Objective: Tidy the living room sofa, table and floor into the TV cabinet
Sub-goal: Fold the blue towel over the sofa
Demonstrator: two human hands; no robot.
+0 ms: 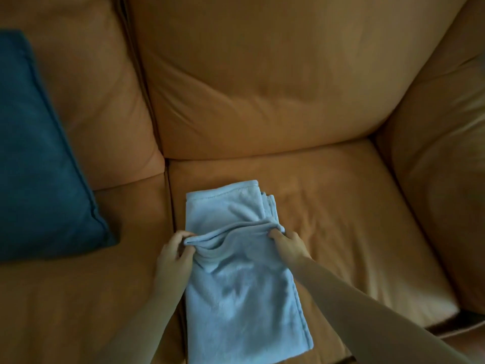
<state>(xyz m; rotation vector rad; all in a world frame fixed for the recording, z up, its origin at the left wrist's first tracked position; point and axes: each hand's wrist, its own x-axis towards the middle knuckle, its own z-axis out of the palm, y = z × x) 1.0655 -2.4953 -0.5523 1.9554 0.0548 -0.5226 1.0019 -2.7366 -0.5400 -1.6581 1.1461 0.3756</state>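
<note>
Both hands' grip (173,254) (287,241) bunching soft fleecy blanket (236,298), leather sofa (288,101)

A folded light-blue fleece blanket (236,271) lies on the right seat cushion of the tan leather sofa (341,206), close to the seam between the two seat cushions, its near end reaching past the sofa's front edge. Its far end stops well short of the back cushions. The left hand (173,256) grips the blanket's left edge about midway along its length, over the seam; the right hand (287,244) grips the right edge opposite it, with a raised fold running between them. A dark-blue square fabric cushion (39,158) leans against the left back cushion, standing on the left seat cushion, well apart from the blanket. The sofa's armrest rises along the right edge.
</note>
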